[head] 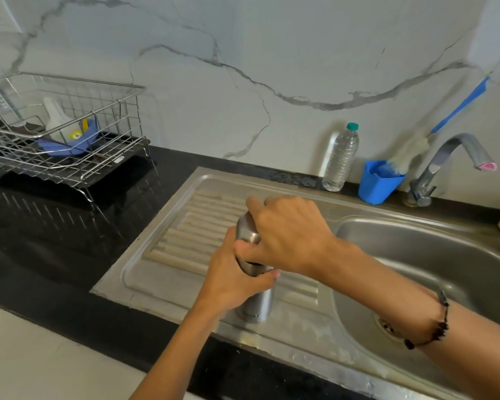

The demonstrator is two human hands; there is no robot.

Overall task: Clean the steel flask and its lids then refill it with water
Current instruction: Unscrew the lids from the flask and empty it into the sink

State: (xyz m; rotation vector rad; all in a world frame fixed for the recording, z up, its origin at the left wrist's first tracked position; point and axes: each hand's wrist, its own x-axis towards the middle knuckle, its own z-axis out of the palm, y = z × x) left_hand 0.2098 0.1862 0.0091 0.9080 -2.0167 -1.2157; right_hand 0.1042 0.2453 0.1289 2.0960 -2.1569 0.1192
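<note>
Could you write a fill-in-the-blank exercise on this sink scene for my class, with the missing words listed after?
1. The steel flask stands upright on the sink's ______.
2. The left hand grips the flask's body while the right hand grips its ______.
3. The bottle brush stands in a ______ cup.
4. The plastic water bottle has a ______ cap.

Missing words: drainboard; top; blue; green

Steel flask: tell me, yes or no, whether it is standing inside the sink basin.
No, the steel flask stands upright on the ribbed drainboard, left of the sink basin, gripped by the left hand and right hand.
</note>
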